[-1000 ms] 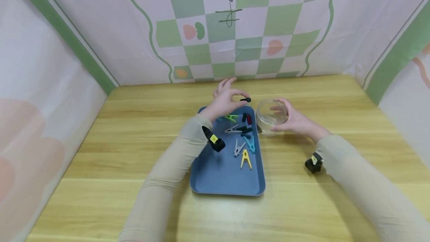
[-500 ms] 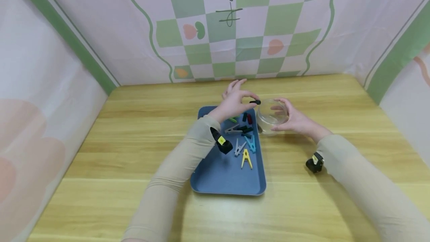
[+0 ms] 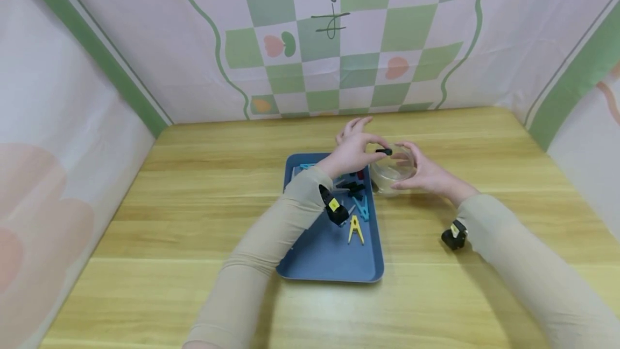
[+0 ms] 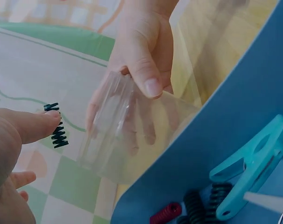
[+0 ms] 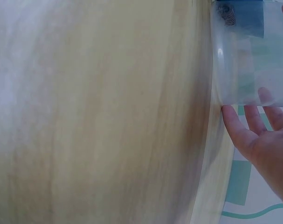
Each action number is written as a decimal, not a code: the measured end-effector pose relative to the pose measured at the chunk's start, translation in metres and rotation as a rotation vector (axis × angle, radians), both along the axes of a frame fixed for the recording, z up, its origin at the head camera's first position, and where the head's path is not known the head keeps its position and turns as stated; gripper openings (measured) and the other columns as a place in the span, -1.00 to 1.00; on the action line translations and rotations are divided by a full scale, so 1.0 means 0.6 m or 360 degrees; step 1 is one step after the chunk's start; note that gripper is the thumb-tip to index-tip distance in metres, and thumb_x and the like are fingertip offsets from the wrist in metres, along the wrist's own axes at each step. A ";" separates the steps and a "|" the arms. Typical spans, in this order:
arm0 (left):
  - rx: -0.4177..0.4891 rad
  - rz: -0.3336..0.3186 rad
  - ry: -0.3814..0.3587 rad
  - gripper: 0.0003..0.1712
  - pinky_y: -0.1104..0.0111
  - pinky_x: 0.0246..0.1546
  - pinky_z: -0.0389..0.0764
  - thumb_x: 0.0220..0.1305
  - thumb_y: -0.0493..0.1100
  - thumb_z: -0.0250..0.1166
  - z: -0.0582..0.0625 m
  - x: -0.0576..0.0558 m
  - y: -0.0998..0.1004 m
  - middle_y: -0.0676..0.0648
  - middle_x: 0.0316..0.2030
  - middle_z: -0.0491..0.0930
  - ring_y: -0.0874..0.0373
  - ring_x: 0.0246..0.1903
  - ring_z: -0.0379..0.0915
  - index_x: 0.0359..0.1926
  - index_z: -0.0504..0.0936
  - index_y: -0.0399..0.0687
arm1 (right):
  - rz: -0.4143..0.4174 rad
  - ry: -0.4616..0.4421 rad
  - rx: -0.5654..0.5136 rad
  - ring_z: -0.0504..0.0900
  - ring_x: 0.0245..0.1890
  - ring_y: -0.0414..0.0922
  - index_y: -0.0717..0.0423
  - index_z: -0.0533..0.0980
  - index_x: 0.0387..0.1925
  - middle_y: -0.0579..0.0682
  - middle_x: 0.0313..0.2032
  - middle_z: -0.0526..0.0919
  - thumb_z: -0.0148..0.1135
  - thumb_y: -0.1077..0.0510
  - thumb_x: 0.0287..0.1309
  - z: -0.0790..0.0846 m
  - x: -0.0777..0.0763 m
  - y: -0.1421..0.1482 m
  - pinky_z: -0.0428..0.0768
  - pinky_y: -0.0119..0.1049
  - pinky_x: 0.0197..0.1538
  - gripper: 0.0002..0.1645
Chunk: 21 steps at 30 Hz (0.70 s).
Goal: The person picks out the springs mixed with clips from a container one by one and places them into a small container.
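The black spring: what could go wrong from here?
Slip: the left hand pinches the small black spring near the jar, so it could perhaps drop and miss the jar.

Bump: the left hand might knock the jar; the right hand holds it, but a firm touch could shift it.

Mix-up: the tray lies right beside the jar, so a dropped spring might land near the red spring.

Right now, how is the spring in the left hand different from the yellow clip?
The spring is dark, but the yellow clip is bright. The spring is coiled, while the clip has two spread legs. The left hand pinches the spring up high; the clip lies in the tray. Neither is inside the jar.
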<state>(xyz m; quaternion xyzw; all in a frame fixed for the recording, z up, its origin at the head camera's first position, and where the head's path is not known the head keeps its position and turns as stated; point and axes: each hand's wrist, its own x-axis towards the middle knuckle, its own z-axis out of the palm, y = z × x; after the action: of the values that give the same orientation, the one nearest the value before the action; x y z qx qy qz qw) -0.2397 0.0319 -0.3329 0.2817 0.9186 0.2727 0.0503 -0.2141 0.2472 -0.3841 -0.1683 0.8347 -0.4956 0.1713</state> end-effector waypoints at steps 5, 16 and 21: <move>-0.0005 0.0009 0.0000 -0.74 -0.14 0.31 -0.14 0.27 0.06 0.24 -0.007 0.001 0.010 -0.09 0.47 -0.06 -0.10 0.45 -0.30 -0.04 0.67 0.28 | -0.0008 0.0002 0.0036 0.24 0.27 0.34 0.12 -0.30 0.43 0.42 0.36 0.05 0.39 0.27 0.01 0.002 0.002 0.000 0.52 -0.22 0.01 0.24; 0.0001 0.0007 -0.0020 -0.75 -0.11 0.32 -0.15 0.25 0.05 0.26 -0.020 0.002 0.018 -0.04 0.47 -0.07 -0.06 0.45 -0.32 -0.05 0.67 0.30 | -0.0022 0.0029 0.0052 0.21 0.28 0.32 0.15 -0.26 0.42 0.42 0.34 0.07 0.39 0.28 0.00 0.000 0.002 0.001 0.47 -0.30 0.02 0.20; -0.0030 0.0006 -0.0034 -0.75 -0.09 0.33 -0.18 0.24 0.05 0.27 -0.023 0.003 0.018 -0.04 0.47 -0.07 -0.06 0.45 -0.32 -0.06 0.67 0.27 | -0.0014 0.0045 0.0010 0.20 0.29 0.33 0.18 -0.25 0.41 0.41 0.36 0.07 0.38 0.32 -0.03 -0.003 0.000 0.001 0.45 -0.37 0.03 0.19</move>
<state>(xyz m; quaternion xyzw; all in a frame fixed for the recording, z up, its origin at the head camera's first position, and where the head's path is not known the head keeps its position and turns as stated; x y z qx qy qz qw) -0.2380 0.0427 -0.3468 0.2765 0.9210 0.2672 0.0623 -0.2144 0.2480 -0.3860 -0.1710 0.8393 -0.4914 0.1578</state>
